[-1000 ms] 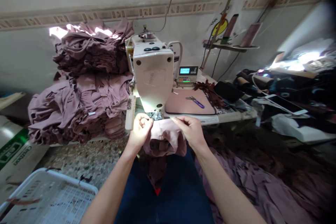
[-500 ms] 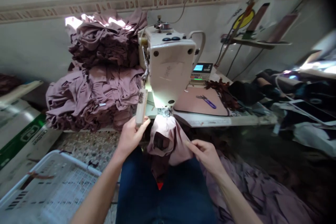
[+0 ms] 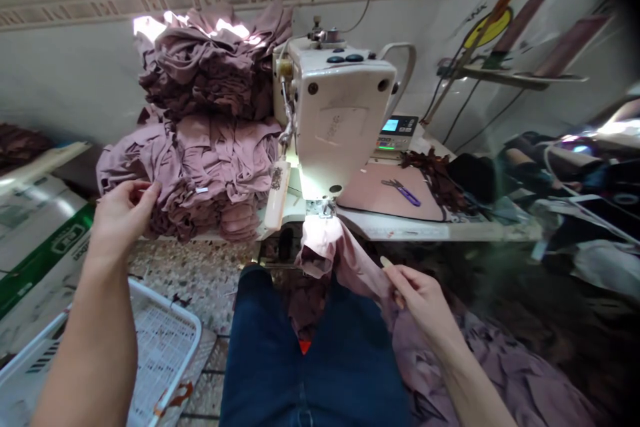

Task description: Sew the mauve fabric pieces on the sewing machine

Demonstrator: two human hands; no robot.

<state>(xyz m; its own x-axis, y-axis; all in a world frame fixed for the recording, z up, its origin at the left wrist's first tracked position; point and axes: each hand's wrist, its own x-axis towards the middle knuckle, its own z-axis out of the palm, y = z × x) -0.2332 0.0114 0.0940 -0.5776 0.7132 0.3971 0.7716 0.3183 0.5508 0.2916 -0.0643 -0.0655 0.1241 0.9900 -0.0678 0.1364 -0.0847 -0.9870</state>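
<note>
My left hand (image 3: 123,213) is at the left edge of the lower pile of mauve garments (image 3: 215,153), its thumb and fingers closed on the cloth there. Under the needle of a white sewing machine (image 3: 343,120) lies a mauve garment (image 3: 357,260), brightly lit near the presser foot. Its free part stretches down to the right, where my right hand (image 3: 420,290) pinches it between thumb and fingers. The exact grip of the left fingertips is partly hidden.
Purple thread snips (image 3: 403,192) lie on a pink mat (image 3: 360,190) beside the machine. A white plastic basket (image 3: 193,320) stands on the floor at left. More mauve cloth (image 3: 500,360) heaps at lower right. Thread cones (image 3: 570,47) stand on a rack.
My left hand has left the machine's side and moved left to the garment pile. My right hand has drawn the garment's free part to the right. The view has shifted slightly.
</note>
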